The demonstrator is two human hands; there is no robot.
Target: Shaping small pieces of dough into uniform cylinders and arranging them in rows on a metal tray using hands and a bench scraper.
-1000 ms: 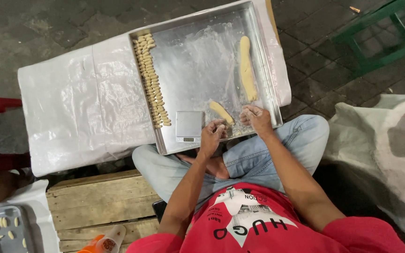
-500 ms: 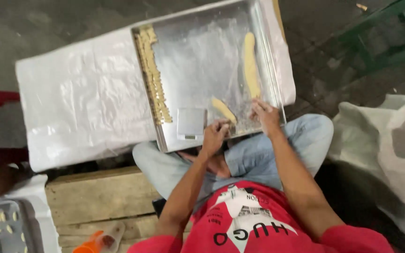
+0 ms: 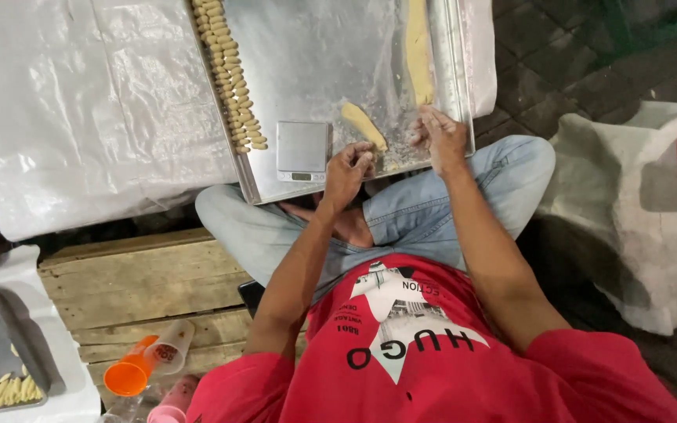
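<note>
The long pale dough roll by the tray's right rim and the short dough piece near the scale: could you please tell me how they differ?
The long pale dough roll is far longer than the short dough piece. The roll lies straight along the metal tray's right rim; the short piece lies slanted, nearer the small grey scale. The roll ends by the right hand; the short piece ends by the left hand. Both are pale yellow.

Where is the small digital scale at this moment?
In the head view, the small digital scale sits on the metal tray near its front edge, just beside the left hand, with the row of small dough pieces on its other side.
</note>
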